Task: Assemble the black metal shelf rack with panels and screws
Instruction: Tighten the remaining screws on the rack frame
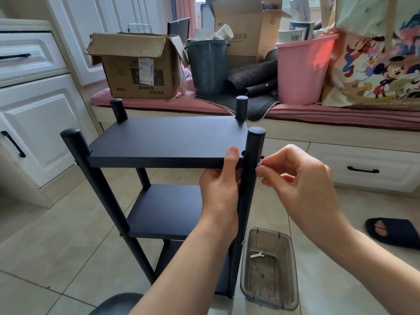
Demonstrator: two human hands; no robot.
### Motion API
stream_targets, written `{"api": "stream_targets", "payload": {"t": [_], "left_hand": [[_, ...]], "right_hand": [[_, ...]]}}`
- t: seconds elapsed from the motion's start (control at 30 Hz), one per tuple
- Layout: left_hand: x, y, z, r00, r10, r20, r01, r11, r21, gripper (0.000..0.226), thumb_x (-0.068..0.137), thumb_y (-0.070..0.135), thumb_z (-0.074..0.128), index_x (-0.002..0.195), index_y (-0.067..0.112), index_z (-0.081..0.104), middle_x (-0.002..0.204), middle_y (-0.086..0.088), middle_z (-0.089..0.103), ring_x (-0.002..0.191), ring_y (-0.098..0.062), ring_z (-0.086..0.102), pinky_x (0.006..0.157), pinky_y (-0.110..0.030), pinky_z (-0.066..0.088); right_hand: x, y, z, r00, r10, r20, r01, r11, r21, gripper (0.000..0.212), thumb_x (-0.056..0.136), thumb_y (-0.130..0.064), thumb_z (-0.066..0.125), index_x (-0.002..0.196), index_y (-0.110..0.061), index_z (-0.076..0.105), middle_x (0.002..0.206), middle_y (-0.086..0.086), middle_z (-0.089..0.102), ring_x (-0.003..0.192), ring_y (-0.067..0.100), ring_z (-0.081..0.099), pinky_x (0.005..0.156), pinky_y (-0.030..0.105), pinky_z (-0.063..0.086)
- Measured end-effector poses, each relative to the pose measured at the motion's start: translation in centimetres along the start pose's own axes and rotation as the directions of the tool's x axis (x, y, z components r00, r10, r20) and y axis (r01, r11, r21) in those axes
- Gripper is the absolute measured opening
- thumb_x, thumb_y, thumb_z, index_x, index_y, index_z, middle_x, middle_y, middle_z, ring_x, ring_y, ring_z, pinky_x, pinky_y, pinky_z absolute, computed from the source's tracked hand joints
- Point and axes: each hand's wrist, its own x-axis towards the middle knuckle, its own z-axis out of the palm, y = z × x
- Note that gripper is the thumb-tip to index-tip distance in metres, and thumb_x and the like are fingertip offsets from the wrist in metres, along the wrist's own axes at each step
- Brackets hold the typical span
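Rack (168, 142): four posts, three panels; right hand (302, 178) pinches one screw (259, 164).

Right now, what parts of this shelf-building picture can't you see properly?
Head view only:
- The screw: tiny, mostly covered by the right hand pinching it at the front right post.
- The bottom shelf: mostly hidden behind the left hand and its forearm.
- The dark round thing: cut off by the bottom edge.
- The small part in the clear container: too small to name.

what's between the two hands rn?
The rack's front right post. Left hand grips the top shelf edge; right hand pinches a screw against it. Head view.
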Motion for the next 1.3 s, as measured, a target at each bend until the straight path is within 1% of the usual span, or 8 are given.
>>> {"api": "stream_targets", "payload": {"t": [0.23, 0.37, 0.53, 0.7, 0.8, 1.0, 1.1, 1.3], "left_hand": [[0.06, 0.01, 0.07, 1.000, 0.016, 0.006, -0.017, 1.000, 0.011, 0.041, 0.100, 0.035, 0.057, 0.063, 0.032, 0.076, 0.074, 0.004, 0.074, 0.070, -0.010, 0.071, 0.063, -0.019, 0.056], [0.09, -0.09, 0.03, 1.000, 0.015, 0.011, -0.015, 1.000, 0.015, 0.039, 0.099, 0.038, 0.057, 0.065, 0.035, 0.075, 0.077, 0.005, 0.075, 0.074, -0.010, 0.072, 0.064, -0.019, 0.056], [0.16, -0.27, -0.07, 1.000, 0.012, 0.002, -0.012, 1.000, 0.003, 0.036, 0.098, 0.039, 0.059, 0.066, 0.037, 0.075, 0.078, 0.005, 0.075, 0.075, -0.010, 0.072, 0.064, -0.020, 0.056], [0.24, -0.42, -0.04, 1.000, 0.014, 0.011, -0.014, 1.000, 0.000, 0.039, 0.099, 0.037, 0.058, 0.065, 0.035, 0.075, 0.075, 0.005, 0.074, 0.073, -0.011, 0.072, 0.065, -0.023, 0.057], [0.23, -0.44, 0.02, 1.000, 0.015, 0.004, -0.015, 1.000, -0.002, 0.035, 0.097, 0.040, 0.059, 0.067, 0.035, 0.075, 0.080, 0.003, 0.075, 0.077, -0.013, 0.073, 0.071, -0.028, 0.056], [0.42, -0.56, -0.03, 1.000, 0.011, 0.008, -0.011, 1.000, -0.018, 0.036, 0.097, 0.039, 0.059, 0.065, 0.035, 0.075, 0.078, 0.003, 0.075, 0.075, -0.013, 0.073, 0.065, -0.021, 0.058], [0.42, -0.59, -0.02, 1.000, 0.011, 0.006, -0.011, 1.000, -0.019, 0.036, 0.097, 0.040, 0.059, 0.064, 0.035, 0.074, 0.078, 0.003, 0.075, 0.074, -0.012, 0.072, 0.064, -0.020, 0.056], [0.48, -0.74, -0.07, 1.000, 0.014, 0.017, -0.014, 1.000, -0.022, 0.032, 0.094, 0.043, 0.060, 0.066, 0.036, 0.074, 0.079, 0.003, 0.075, 0.076, -0.013, 0.073, 0.063, -0.018, 0.056]], "right_hand": [[0.01, -0.16, 0.25, 1.000, 0.006, -0.004, -0.006, 1.000, 0.004, 0.015, 0.082, -0.012, 0.078, 0.081, -0.018, 0.065, 0.072, -0.007, 0.072, 0.064, 0.005, 0.069, 0.067, 0.027, 0.057], [0.00, -0.26, 0.18, 1.000, 0.005, -0.005, -0.005, 1.000, -0.001, 0.014, 0.082, -0.012, 0.078, 0.081, -0.017, 0.065, 0.072, -0.009, 0.071, 0.064, 0.005, 0.069, 0.066, 0.026, 0.057], [0.00, -0.28, 0.28, 1.000, 0.029, -0.012, -0.029, 1.000, -0.004, 0.014, 0.081, -0.014, 0.079, 0.080, -0.019, 0.066, 0.071, -0.006, 0.072, 0.064, 0.008, 0.069, 0.067, 0.031, 0.058], [0.04, -0.15, 0.30, 0.998, 0.068, -0.017, -0.067, 0.997, 0.037, 0.012, 0.082, -0.016, 0.078, 0.078, -0.018, 0.067, 0.069, -0.007, 0.073, 0.059, 0.003, 0.068, 0.063, 0.021, 0.056], [0.06, -0.12, 0.40, 0.998, 0.067, -0.010, -0.067, 0.997, 0.042, 0.013, 0.083, -0.017, 0.077, 0.078, -0.019, 0.066, 0.070, -0.008, 0.072, 0.060, 0.005, 0.068, 0.064, 0.021, 0.056], [0.39, -0.18, 0.33, 0.999, 0.042, 0.009, -0.042, 0.998, 0.035, 0.013, 0.082, -0.015, 0.079, 0.078, -0.018, 0.066, 0.071, -0.007, 0.072, 0.061, 0.006, 0.069, 0.062, 0.020, 0.056], [0.47, -0.22, 0.26, 0.996, 0.090, 0.024, -0.092, 0.987, 0.133, 0.013, 0.083, -0.013, 0.077, 0.076, -0.016, 0.067, 0.068, -0.003, 0.073, 0.058, 0.006, 0.068, 0.058, 0.014, 0.051], [0.46, -0.21, 0.33, 0.993, 0.119, 0.024, -0.122, 0.980, 0.155, 0.012, 0.083, -0.015, 0.076, 0.076, -0.016, 0.067, 0.066, -0.003, 0.073, 0.057, 0.008, 0.068, 0.058, 0.017, 0.051]]}}
